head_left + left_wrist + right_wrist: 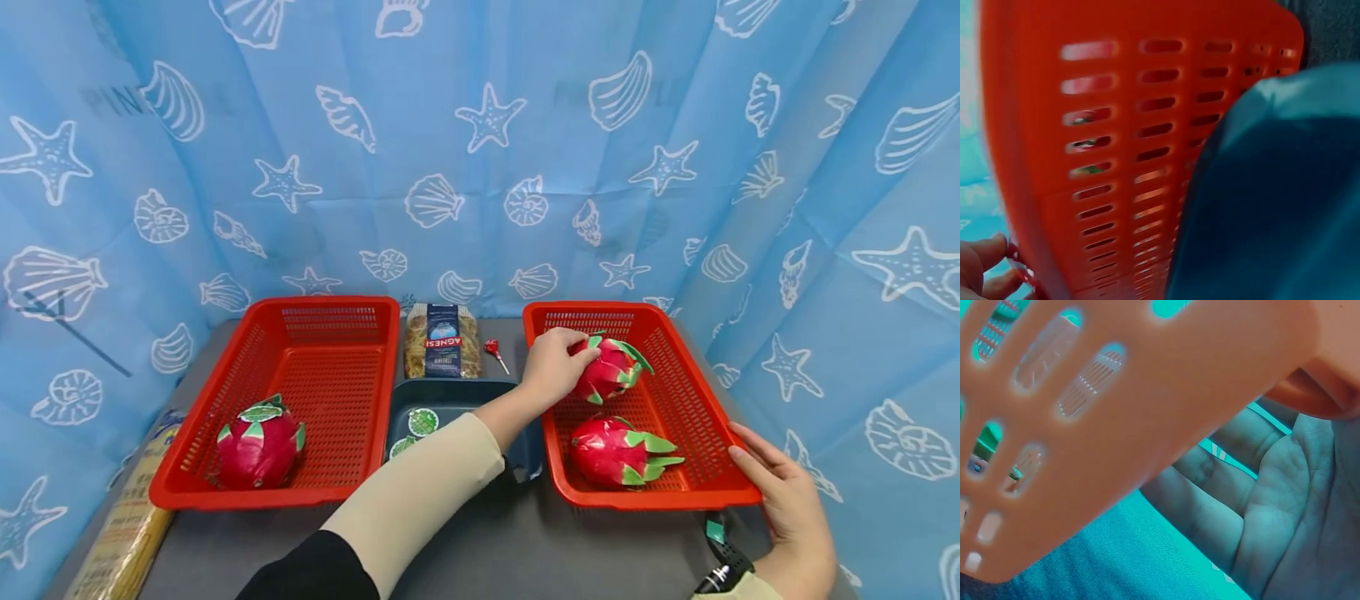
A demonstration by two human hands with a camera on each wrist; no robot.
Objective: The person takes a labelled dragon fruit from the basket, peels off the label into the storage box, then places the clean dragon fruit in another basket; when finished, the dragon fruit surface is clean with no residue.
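Left hand (551, 368): fingers narrowly pinch a partly hidden red thing (1027, 275) beside the far dragon fruit (622, 375) inside the right-side red basket (652, 500). Best move gently, sparing leafy scales; right hand (787, 492), fingers extended at the rim, should steady it.

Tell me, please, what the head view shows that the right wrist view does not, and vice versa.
Only the head view clearly shows the left basket, its dragon fruit, the lollipop and the left hand touching the rear fruit in the right basket.

Only the right wrist view shows the palm of the right hand and, close up, the outside of the right basket's slotted wall beside it.

Both share the right hand and the right basket; bits through its slots are unclear.
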